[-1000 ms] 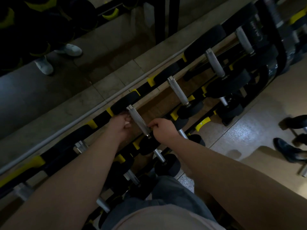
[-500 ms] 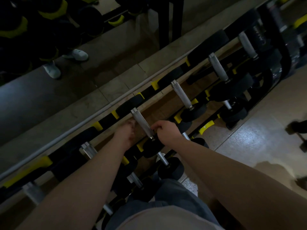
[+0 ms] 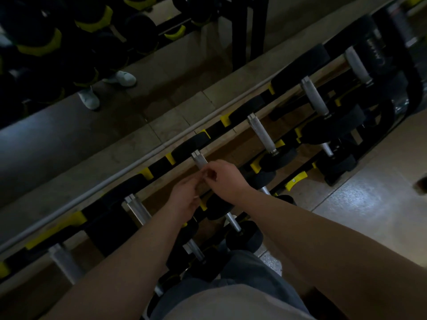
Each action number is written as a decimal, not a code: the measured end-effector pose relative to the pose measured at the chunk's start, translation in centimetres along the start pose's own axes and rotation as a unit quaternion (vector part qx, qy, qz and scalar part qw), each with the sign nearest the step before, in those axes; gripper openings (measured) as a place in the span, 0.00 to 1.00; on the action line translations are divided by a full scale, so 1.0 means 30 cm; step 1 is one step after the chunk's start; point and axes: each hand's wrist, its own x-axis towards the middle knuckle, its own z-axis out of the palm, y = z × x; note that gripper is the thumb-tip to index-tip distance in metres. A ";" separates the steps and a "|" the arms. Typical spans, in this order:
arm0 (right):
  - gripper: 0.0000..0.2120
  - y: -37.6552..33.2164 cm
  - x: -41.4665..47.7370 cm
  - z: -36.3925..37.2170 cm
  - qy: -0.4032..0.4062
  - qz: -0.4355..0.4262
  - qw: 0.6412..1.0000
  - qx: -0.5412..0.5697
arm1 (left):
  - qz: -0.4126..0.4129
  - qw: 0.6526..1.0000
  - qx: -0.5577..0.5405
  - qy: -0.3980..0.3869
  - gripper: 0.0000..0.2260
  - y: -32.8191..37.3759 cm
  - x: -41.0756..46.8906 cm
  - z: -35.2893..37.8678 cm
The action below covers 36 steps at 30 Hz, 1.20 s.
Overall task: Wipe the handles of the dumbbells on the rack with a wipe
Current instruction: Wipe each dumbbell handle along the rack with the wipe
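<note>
The right hand [image 3: 225, 179] curls its fingers round the shiny handle [image 3: 199, 159] of one dumbbell [image 3: 189, 146] on the top row of the rack [image 3: 157, 168]. The left hand [image 3: 184, 199] sits just beside it, touching it, with bent fingers. It is too dark to tell what it holds, and the wipe cannot be seen. To do this step well, wrap the wipe all the way round the bar, squeeze, and rub from one black end to the other, turning a bit so no side gets missed. The handle lies flat. Its long way runs across the rack, from the far black end toward the person.
</note>
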 end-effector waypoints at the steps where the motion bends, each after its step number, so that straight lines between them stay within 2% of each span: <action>1: 0.08 0.007 0.007 -0.004 0.006 0.006 1.000 0.000 | -0.003 1.000 0.003 -0.011 0.10 0.006 0.000 0.002; 6: 0.05 0.045 0.071 -0.049 0.072 0.122 0.989 0.052 | -0.003 0.999 -0.026 -0.019 0.17 0.019 0.029 0.006; 8: 0.06 0.049 0.105 -0.058 0.057 0.163 0.983 0.063 | 0.002 0.999 -0.041 -0.030 0.22 0.019 0.032 0.010; 11: 0.06 0.065 0.141 -0.067 -0.085 0.183 0.979 -0.029 | 0.013 0.996 -0.079 -0.042 0.27 0.021 0.033 0.017; 14: 0.07 0.075 0.136 -0.088 -0.222 0.166 0.950 -0.147 | 0.003 0.999 -0.050 -0.021 0.21 0.012 0.034 0.026; 18: 0.09 0.081 0.173 -0.103 -0.275 0.150 0.931 -0.187 | -0.038 0.999 -0.007 -0.006 0.18 0.000 0.027 0.033; 21: 0.09 0.090 0.234 -0.089 -0.240 0.165 0.950 -0.113 | -0.042 0.999 0.029 -0.006 0.20 -0.003 0.032 0.039; 24: 0.08 0.062 0.282 -0.070 -0.114 0.211 0.965 0.106 | -0.044 0.999 0.013 0.021 0.17 0.002 0.026 0.049; 26: 0.08 0.044 0.290 -0.060 -0.062 0.215 0.960 0.170 | -0.050 0.998 0.003 0.030 0.15 0.005 0.023 0.052; 27: 0.09 0.050 0.286 -0.052 -0.071 0.205 0.964 0.156 | -0.050 0.998 0.001 0.033 0.14 0.005 0.024 0.050; 29: 0.11 0.079 0.258 -0.045 -0.174 0.189 0.965 0.055 | -0.047 0.998 0.011 0.036 0.16 0.003 0.023 0.045; 31: 0.12 0.120 0.223 -0.045 -0.285 0.182 0.937 -0.085 | -0.040 0.998 0.019 0.038 0.16 0.003 0.015 0.046; 32: 0.12 0.135 0.212 -0.052 -0.315 0.180 0.925 -0.113 | -0.039 0.998 0.022 0.039 0.15 0.003 0.009 0.047; 34: 0.10 0.138 0.217 -0.077 -0.329 0.162 0.926 -0.092 | -0.039 0.998 0.031 0.033 0.14 -0.001 0.004 0.049; 36: 0.06 0.121 0.236 -0.090 -0.282 0.185 0.941 -0.021 | -0.040 0.998 0.047 0.026 0.18 -0.004 -0.004 0.050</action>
